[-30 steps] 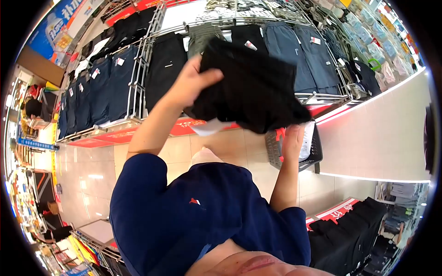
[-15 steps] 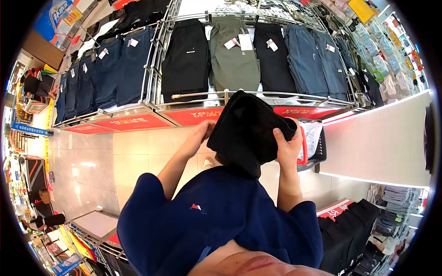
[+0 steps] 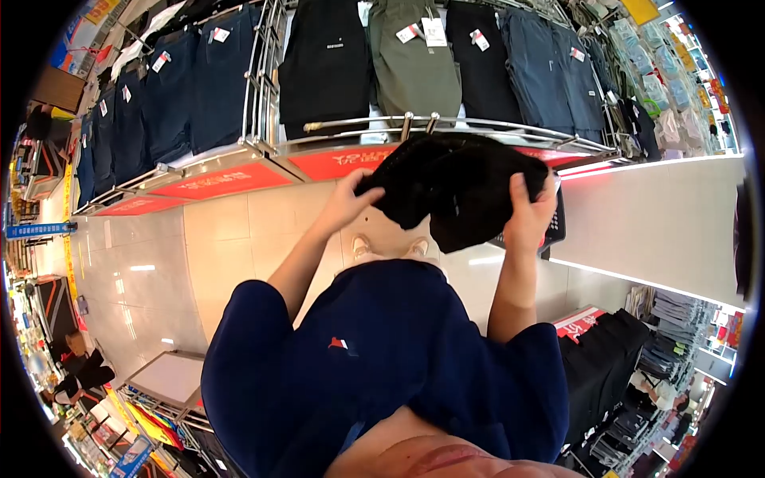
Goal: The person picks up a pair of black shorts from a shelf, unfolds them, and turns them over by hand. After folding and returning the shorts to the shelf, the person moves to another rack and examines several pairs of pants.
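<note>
A black garment (image 3: 462, 187) is stretched between my two hands above the floor, just in front of the display rack. My left hand (image 3: 353, 201) grips its left end, thumb over the cloth. At the other end my right hand (image 3: 531, 209) is closed on the fabric, thumb on the near side. The middle of the garment sags and its lower edge hangs loose. Beyond it, on the rack, lie black trousers (image 3: 325, 68), olive trousers (image 3: 416, 76) and blue-grey trousers (image 3: 538, 76) with tags.
Metal rails (image 3: 358, 126) and a red sign panel (image 3: 215, 182) edge the rack. Dark jeans (image 3: 169, 95) lie at the left. A dark basket (image 3: 560, 219) shows partly behind my right hand. A white counter (image 3: 653, 223) stands right, and black garments (image 3: 602, 358) hang lower right.
My left hand, free of the garment half a second ago, now holds its left end. The bunched garment has been spread sideways and raised slightly. The rack appears higher in view.
</note>
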Motion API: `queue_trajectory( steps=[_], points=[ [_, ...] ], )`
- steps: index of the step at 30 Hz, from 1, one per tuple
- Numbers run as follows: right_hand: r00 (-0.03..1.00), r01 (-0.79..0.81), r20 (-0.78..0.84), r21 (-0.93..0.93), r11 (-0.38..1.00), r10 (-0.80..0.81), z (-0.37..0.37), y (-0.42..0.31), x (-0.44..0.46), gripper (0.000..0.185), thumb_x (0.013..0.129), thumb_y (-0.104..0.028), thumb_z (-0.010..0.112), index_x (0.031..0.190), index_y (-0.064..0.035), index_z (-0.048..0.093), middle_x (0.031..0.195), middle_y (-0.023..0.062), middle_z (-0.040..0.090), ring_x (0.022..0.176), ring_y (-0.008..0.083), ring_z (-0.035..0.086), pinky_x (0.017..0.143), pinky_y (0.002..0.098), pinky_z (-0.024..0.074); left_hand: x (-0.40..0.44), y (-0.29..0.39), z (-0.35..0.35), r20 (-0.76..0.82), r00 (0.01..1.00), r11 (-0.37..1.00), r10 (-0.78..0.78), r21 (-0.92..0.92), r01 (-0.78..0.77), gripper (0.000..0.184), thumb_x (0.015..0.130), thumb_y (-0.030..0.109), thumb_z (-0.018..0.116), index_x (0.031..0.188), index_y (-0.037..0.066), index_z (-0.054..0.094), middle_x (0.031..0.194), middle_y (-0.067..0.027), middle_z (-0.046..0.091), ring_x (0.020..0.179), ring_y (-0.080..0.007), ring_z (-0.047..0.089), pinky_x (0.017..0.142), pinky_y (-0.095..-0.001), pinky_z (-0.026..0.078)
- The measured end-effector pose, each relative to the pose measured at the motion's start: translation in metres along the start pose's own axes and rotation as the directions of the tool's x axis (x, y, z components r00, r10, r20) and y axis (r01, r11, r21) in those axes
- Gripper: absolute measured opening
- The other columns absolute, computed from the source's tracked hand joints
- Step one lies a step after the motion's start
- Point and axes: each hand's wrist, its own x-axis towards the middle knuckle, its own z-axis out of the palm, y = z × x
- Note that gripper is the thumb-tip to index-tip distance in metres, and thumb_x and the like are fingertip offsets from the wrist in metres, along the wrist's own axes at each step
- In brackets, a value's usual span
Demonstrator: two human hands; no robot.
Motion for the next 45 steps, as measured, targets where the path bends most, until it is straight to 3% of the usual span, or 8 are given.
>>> queue_trajectory(
  steps=[6,8,14,22,32,40,44,45],
  points=[
    [0.996,0.084,0.029,-0.114,0.990,-0.081,-0.032,0.001,0.003,0.028,0.096,-0.010,0.070,0.119,0.0018,0.060,0.107,0.0045,0.066,0.097,0.0120,0.060,0.091,0.0250,0.0464,0.006,0.046,-0.032,0.071,0.996,0.963,0.057,0.261,-0.074,0.016,0.098,0.011,0.067,0.107,0.001,0.060,0.090,-0.0011,0.063,0.084,-0.0093,0.055,0.074,-0.0272,0.047],
    [1.000,0.012,0.000,-0.092,0.996,-0.013,-0.045,0.001,0.004,0.031,0.095,-0.008,0.070,0.123,0.0018,0.059,0.108,0.0049,0.067,0.097,0.0113,0.060,0.091,0.0253,0.0470,0.004,0.066,-0.039,0.035,0.974,0.963,0.226,0.142,-0.228,0.015,0.097,0.008,0.067,0.107,0.002,0.058,0.092,0.0001,0.061,0.085,-0.0075,0.053,0.075,-0.0252,0.046],
    [0.974,-0.142,0.168,-0.067,0.988,0.151,-0.068,0.008,-0.005,0.030,0.093,-0.004,0.068,0.121,0.0016,0.060,0.109,0.0066,0.068,0.101,0.0130,0.062,0.095,0.0277,0.0470,-0.032,0.137,-0.062,0.061,0.974,0.887,0.217,0.404,-0.223,0.018,0.096,0.010,0.069,0.106,0.003,0.056,0.095,-0.0011,0.060,0.092,-0.0087,0.053,0.085,-0.0258,0.046],
    [0.914,-0.165,0.307,-0.320,0.933,0.266,-0.043,0.048,-0.024,0.023,0.094,-0.017,0.071,0.107,-0.0016,0.061,0.089,0.0007,0.061,0.081,0.0089,0.055,0.074,0.0249,0.0469,-0.068,0.141,-0.067,0.074,0.997,0.919,-0.020,0.394,-0.011,0.023,0.106,0.018,0.053,0.115,-0.001,0.062,0.104,-0.0032,0.065,0.100,-0.0115,0.058,0.092,-0.0275,0.047],
    [0.853,-0.292,0.379,-0.225,0.930,0.359,-0.028,0.066,-0.033,0.017,0.089,-0.007,0.059,0.106,-0.0012,0.060,0.091,0.0020,0.059,0.087,0.0114,0.053,0.084,0.0238,0.0429,-0.095,0.129,-0.065,-0.017,0.993,0.976,-0.115,0.182,0.116,0.018,0.102,0.006,0.050,0.117,0.003,0.058,0.098,-0.0004,0.060,0.095,-0.0084,0.054,0.086,-0.0253,0.046],
    [0.818,-0.370,0.361,-0.265,0.890,0.448,-0.024,0.076,-0.031,0.025,0.079,0.002,0.051,0.102,-0.0003,0.061,0.085,0.0008,0.057,0.081,0.0110,0.051,0.078,0.0234,0.0415,-0.084,0.092,-0.102,0.019,0.967,0.922,-0.255,0.307,0.237,0.020,0.098,0.011,0.059,0.116,0.002,0.058,0.100,-0.0034,0.061,0.096,-0.0119,0.056,0.086,-0.0272,0.047],
    [0.840,-0.167,0.438,-0.353,0.920,0.321,-0.019,0.088,-0.027,0.031,0.076,0.004,0.047,0.103,0.0012,0.059,0.085,0.0100,0.061,0.083,0.0227,0.058,0.081,0.0298,0.0469,-0.077,0.044,-0.099,0.117,0.871,0.810,-0.477,0.444,0.384,0.028,0.094,0.017,0.065,0.114,-0.002,0.060,0.104,-0.0107,0.066,0.098,-0.0172,0.060,0.085,-0.0290,0.048],
    [0.844,-0.071,0.466,-0.392,0.917,0.264,-0.016,0.084,-0.026,0.030,0.076,0.004,0.047,0.103,0.0007,0.059,0.086,0.0130,0.062,0.084,0.0263,0.061,0.082,0.0316,0.0481,-0.075,0.040,-0.096,0.119,0.871,0.695,-0.476,0.658,0.290,0.029,0.096,0.016,0.063,0.119,-0.002,0.061,0.107,-0.0138,0.067,0.095,-0.0191,0.065,0.078,-0.0294,0.053]
  ],
)
